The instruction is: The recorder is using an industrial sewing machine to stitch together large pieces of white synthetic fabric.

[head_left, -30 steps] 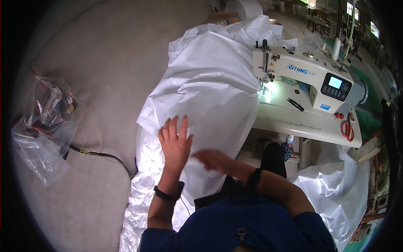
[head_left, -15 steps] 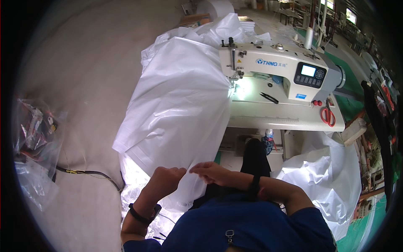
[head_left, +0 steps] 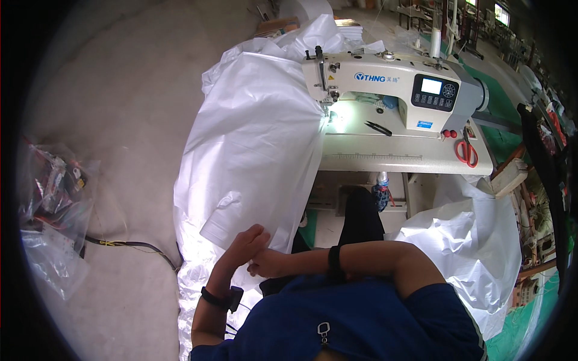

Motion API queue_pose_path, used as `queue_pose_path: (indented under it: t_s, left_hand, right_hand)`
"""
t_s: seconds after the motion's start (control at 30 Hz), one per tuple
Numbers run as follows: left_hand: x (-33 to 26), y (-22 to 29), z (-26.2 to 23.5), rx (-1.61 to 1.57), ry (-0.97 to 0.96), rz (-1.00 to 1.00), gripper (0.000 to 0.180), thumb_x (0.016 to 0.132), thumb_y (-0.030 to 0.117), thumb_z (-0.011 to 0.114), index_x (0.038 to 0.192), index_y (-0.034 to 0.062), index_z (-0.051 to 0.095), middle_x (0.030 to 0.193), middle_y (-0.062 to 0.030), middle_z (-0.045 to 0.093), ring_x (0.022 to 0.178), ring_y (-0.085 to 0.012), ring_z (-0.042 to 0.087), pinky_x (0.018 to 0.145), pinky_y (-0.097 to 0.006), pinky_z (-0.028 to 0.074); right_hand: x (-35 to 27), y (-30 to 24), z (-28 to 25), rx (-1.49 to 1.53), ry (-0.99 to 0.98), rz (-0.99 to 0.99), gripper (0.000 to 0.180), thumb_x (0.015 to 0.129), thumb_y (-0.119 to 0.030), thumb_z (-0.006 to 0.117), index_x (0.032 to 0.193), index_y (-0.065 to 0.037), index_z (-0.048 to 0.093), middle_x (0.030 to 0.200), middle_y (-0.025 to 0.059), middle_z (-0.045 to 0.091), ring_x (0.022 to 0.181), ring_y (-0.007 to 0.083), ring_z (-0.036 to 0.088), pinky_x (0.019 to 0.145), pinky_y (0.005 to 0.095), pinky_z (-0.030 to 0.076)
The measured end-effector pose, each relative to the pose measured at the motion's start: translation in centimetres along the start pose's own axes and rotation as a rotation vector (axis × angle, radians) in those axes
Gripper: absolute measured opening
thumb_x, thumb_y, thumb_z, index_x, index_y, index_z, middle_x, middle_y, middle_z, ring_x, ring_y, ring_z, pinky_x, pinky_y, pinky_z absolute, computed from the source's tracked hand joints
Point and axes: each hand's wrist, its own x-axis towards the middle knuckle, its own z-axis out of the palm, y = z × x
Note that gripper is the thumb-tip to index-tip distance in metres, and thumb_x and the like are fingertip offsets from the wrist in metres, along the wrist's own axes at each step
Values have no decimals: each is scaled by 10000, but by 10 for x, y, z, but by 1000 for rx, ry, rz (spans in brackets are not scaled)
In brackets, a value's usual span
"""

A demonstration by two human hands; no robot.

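A large, creased white plastic-like sheet (head_left: 256,141) runs from beneath the needle of a white sewing machine (head_left: 379,81) toward my body. My left hand (head_left: 248,243) is closed on the sheet's near edge. Just below and to the right, my right hand (head_left: 266,263) is curled against the same edge, close to my left hand; its fingertips are partly hidden. A fold of the sheet bends over to the left of my hands. The machine's lamp shines on the needle area, where the sheet's corner lies.
Black thread snips (head_left: 378,128) and red-handled scissors (head_left: 466,151) lie on the machine bed. More white sheeting (head_left: 463,240) hangs at the right. On the floor at left are a clear plastic bag of items (head_left: 57,186) and a black cable (head_left: 135,246).
My hands have come together, the right moving left and down. The sheet's near part has shifted and folded over. The machine appears slightly further left and up in view.
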Motion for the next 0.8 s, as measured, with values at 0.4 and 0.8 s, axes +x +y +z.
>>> queue_pose_path:
  t_s: [0.4, 0.8]
  left_hand:
    - [-6, -38, 55, 538, 88, 260, 99, 892, 170, 479, 927, 82, 510, 655, -198, 560, 647, -387, 584, 531, -475, 438]
    - [-7, -23, 48, 206, 100, 228, 164, 882, 197, 481, 922, 45, 528, 764, -201, 606, 771, -400, 593, 641, -442, 458]
  right_hand:
    - [-69, 41, -46, 186, 219, 824, 645, 799, -620, 493, 945, -8, 635, 834, 151, 641, 686, 231, 650, 602, 355, 523]
    - [-40, 32, -8, -69, 6, 31, 330, 765, -313, 625, 723, 14, 642, 618, 110, 598, 579, 178, 562, 583, 319, 450]
